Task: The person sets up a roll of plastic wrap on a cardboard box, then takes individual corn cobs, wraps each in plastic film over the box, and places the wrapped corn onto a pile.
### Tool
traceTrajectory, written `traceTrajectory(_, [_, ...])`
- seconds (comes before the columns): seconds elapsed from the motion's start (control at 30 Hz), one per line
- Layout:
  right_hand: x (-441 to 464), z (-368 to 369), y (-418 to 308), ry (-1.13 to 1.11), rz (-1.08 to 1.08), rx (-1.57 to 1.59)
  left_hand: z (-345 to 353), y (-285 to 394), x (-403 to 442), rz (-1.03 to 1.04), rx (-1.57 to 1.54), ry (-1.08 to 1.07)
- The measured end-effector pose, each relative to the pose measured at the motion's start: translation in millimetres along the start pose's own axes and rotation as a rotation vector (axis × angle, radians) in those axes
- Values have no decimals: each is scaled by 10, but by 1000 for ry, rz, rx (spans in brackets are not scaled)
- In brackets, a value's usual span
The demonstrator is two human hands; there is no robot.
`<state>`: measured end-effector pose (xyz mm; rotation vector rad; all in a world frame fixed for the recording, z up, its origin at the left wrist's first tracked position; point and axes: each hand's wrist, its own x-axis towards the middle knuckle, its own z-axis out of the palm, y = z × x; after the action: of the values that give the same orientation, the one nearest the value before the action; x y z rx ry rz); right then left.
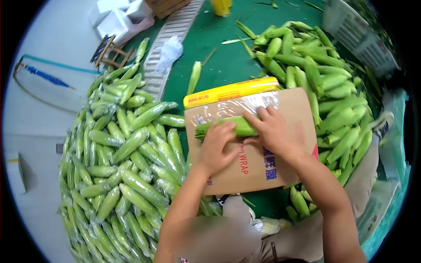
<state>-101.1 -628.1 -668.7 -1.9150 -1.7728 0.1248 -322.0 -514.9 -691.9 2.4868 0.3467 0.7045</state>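
Matt brown cardboard forms the box [300, 120] at centre, where creased clear film [228, 105] shines glossily and a corn ear [243, 126] shows ribbed, fibrous husk. At left, a corn heap [136, 144] gleams in clear plastic; the upper-right crate [344, 28] looks like rigid plastic.

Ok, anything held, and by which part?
Ear of corn: left grip over its left half, right grip at its right end; clasped or merely pressed, can't tell.
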Motion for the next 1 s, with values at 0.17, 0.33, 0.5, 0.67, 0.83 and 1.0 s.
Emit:
traceTrajectory(0.17, [-38,14,7,1,42,31,-422,186,-739,-568,392,-5])
traceTrajectory(0.33, [32,-57,-68,-58,42,-37,-338,31,-670,-671,314,168])
traceTrajectory(0.5, [-269,-529,-149,-369,0,-118,-321,118,-787,-405,426,363])
traceTrajectory(0.67, [-666,-502,-390,-512,-164,52,-146,847,-1090,-321,166,396])
traceTrajectory(0.83, [-502,-438,-395,-238,-177,17,-9,831,-671,-316,230,56])
traceTrajectory(1.0, [88,-244,-205,10,-164,8,-269,78,607,-339,793,93])
